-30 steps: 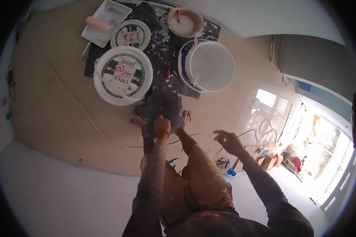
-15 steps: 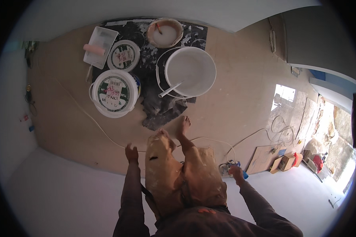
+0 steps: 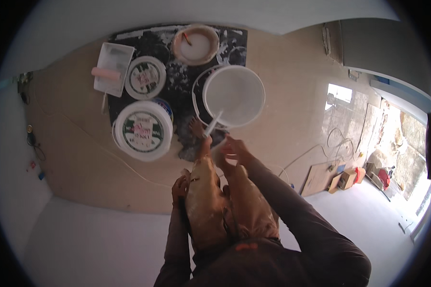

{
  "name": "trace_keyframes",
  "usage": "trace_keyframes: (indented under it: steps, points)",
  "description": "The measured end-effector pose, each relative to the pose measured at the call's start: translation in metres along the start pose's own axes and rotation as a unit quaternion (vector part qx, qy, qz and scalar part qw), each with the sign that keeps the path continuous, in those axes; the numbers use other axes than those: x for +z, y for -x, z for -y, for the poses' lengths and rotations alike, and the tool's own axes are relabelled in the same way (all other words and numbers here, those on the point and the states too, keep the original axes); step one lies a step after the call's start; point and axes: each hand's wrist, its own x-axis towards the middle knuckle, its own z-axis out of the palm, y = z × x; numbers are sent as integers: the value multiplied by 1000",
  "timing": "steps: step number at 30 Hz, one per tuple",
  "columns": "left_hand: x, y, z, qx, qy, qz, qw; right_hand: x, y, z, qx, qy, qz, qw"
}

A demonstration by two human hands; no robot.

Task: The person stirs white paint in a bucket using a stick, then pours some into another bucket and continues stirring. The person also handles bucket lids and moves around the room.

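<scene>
My right hand (image 3: pixel 235 147) reaches forward over my legs, slightly blurred, its fingers apart with nothing in them. Just ahead of it, a pale stick-like handle (image 3: pixel 213 124) leans over the near rim of a large white bucket (image 3: pixel 255 93). A gap seems to separate the fingers from the handle. Inside the bucket is whitish material. Beside my left knee hangs my left hand (image 3: pixel 179 186), loosely curled and seemingly empty, its fingers partly in shadow.
A dark, paint-spattered sheet (image 3: pixel 181 91) lies under two lidded tubs (image 3: pixel 165 138) and a clay-coloured bowl (image 3: pixel 176 47) of white liquid. A pink roller (image 3: pixel 105 73) rests on a white tray (image 3: pixel 125 51). Cable (image 3: pixel 124 162) crosses the floor; cardboard boxes (image 3: pixel 348 178) stand right.
My right hand has swung from the floor at the right, near a blue item, forward to the bucket. My left hand has drawn in against my knee. One foot has stepped onto the sheet.
</scene>
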Motion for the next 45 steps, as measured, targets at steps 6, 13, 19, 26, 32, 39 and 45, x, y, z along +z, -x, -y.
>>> trace_keyframes:
  steps: [6, 13, 19, 26, 32, 39, 45]
  points:
    - [-31, -2, -78, -23, 88, 2, 996, 77, -133, 19, -185, 254, -44, 948]
    - [-34, -36, -75, -16, 8, 69, 997, -58, -63, 112, -307, 676, -244, 624]
    - [9, -82, -101, 14, 146, 69, 987, -50, -57, 166, -140, 796, -151, 569]
    - [12, -62, -92, -1, 104, 32, 994, -37, -65, 167, -292, 724, -240, 578]
    - [-3, -38, -54, -85, 194, 9, 977, -33, -39, 175, -141, 606, -80, 779]
    - [-12, -28, -43, -111, 217, -5, 970, -31, -24, 177, -104, 543, -92, 828]
    - [-16, -38, -67, -80, 149, 4, 986, -40, -24, 171, -121, 535, -99, 830]
